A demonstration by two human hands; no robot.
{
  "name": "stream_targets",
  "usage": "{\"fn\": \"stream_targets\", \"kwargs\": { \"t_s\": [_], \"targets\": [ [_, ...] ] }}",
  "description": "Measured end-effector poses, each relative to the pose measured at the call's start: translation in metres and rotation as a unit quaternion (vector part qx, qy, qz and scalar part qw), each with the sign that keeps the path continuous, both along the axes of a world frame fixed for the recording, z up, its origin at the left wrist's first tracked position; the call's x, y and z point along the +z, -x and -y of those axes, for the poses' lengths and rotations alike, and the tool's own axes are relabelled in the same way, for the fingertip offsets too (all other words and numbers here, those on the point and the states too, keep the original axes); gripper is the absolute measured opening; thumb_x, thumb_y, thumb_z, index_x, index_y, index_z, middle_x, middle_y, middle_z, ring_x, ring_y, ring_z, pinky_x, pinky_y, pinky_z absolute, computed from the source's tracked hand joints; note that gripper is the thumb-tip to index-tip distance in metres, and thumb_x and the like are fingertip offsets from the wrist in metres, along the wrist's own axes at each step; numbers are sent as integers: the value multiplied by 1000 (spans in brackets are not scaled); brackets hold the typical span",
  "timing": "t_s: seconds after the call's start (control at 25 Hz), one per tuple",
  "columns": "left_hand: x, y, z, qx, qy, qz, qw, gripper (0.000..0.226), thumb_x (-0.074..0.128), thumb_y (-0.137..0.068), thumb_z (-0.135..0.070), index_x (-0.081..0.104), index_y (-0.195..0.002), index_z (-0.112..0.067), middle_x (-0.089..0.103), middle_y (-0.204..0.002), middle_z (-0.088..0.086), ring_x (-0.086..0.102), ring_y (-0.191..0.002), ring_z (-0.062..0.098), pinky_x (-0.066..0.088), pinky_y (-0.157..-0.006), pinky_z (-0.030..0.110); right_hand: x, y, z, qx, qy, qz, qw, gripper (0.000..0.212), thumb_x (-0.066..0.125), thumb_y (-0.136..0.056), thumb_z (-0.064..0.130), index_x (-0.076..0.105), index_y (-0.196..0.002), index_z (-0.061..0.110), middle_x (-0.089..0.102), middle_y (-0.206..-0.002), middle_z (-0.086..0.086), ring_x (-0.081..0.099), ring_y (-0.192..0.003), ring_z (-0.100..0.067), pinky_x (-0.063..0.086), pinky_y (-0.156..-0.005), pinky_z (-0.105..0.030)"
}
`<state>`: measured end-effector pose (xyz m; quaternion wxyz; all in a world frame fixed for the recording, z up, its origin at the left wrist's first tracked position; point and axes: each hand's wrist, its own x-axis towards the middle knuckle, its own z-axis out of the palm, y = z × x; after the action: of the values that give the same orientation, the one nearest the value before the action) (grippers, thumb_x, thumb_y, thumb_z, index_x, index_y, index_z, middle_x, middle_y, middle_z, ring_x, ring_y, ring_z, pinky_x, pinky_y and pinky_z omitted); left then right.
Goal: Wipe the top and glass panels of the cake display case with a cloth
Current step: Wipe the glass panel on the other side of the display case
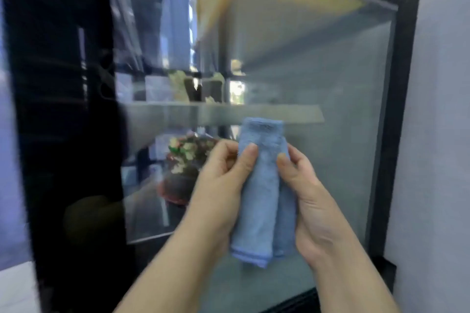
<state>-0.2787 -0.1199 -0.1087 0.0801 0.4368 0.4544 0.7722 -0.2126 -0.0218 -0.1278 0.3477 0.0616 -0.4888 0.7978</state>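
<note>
While the frame's pretty motion-blurred, the step looks clear enough to me: this is the fold-and-get-ready bit, not actual wiping. Both hands are clamped on the blue cloth (262, 198). The left hand (221, 180) pinches its left edge with the thumb on the front face, and the right hand (307, 201) does the same on the right edge, fingers tucked behind.

The cloth sits in front of the big glass panel (343, 79) of the display case (404, 99), low and a bit left of the panel's middle, with its top end overlapping the line of the inner shelf (292, 115). Can't tell if it's touching the glass or just held near it. A decorated cake (185, 157) shows through the glass just left of the left hand.

Orientation: it's folded into a long narrow strip, long axis close to upright, folded end pointing up, hemmed ends hanging down toward the person, with the bottom leaning slightly left.

My guess for the next move: get it into one hand, press the flat face against the pane and sweep. A broad flat pad would cover more than this narrow strip. The top isn't visible from here, so I can't say whether that's done.
</note>
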Motion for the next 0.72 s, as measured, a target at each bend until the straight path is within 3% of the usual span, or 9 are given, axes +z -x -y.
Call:
{"fn": "stream_targets", "kwargs": {
  "t_s": [0.08, 0.2, 0.32, 0.36, 0.44, 0.52, 0.6, 0.72],
  "targets": [
    [-43, -3, -40, -96, 11, 52, 994, 19, 63, -80, -30, 56, -82, -12, 63, -77, 7, 59, -74, 14, 50, -68, 27, -39, -11, -24, -20, 66, 32, 997, 81, 85, -63, 34, 50, -128, 2, 61, -121, -25, 63, -107, -35, 55, -85, -45],
    [-80, -13, -80, -213, 45, 105, 971, 15, 66, -81, -33, 60, -79, -19, 64, -75, 2, 59, -72, 11, 49, -64, 21, -54, -41, -52, -130, 94, 88, 983, 55, 79, -58, 33, 64, -96, -3, 69, -91, -26, 70, -76, -31, 58, -61, -36],
    [-91, -28, -99, -267, 82, 211, 937, 24, 69, -72, -42, 61, -77, -20, 68, -80, 8, 61, -75, 14, 50, -66, 23, -38, -58, -76, -286, 44, 206, 935, 65, 86, -45, 47, 56, -91, 11, 64, -69, -11, 63, -53, -10, 51, -47, -17],
    [-89, -36, -102, -279, 98, 247, 923, 31, 73, -67, -47, 62, -77, -19, 68, -84, 12, 61, -77, 18, 51, -69, 26, -34, -67, -79, -305, 42, 259, 916, 69, 86, -45, 50, 58, -99, 18, 63, -74, -11, 63, -55, -8, 50, -50, -15],
    [-74, -47, -105, -309, 124, 303, 893, 42, 77, -62, -52, 62, -78, -17, 68, -91, 22, 62, -82, 24, 50, -75, 33, -24, -83, -76, -250, 95, 324, 907, 80, 84, -47, 60, 61, -114, 22, 67, -92, -10, 67, -78, -15, 55, -66, -22],
    [-42, -61, -108, -324, 166, 318, 876, 38, 71, -71, -49, 60, -82, -15, 65, -94, 27, 60, -85, 29, 48, -79, 40, 2, -102, -64, -169, 209, 334, 904, 75, 70, -62, 64, 67, -113, 9, 70, -102, -14, 67, -93, -24, 56, -81, -31],
    [-5, -72, -112, -317, 208, 322, 868, 30, 63, -82, -44, 56, -82, -15, 64, -86, 20, 59, -81, 27, 49, -73, 37, 33, -113, -58, -151, 286, 322, 890, 70, 65, -68, 58, 68, -111, 4, 69, -109, -16, 66, -102, -25, 50, -93, -35],
    [48, -88, -119, -308, 257, 310, 862, 19, 53, -88, -31, 51, -81, -13, 67, -81, 9, 64, -76, 19, 54, -65, 29, 77, -135, -63, -254, 220, 341, 878, 49, 65, -79, 43, 61, -107, 3, 70, -95, -7, 66, -88, -19, 52, -78, -30]
  ]
}}
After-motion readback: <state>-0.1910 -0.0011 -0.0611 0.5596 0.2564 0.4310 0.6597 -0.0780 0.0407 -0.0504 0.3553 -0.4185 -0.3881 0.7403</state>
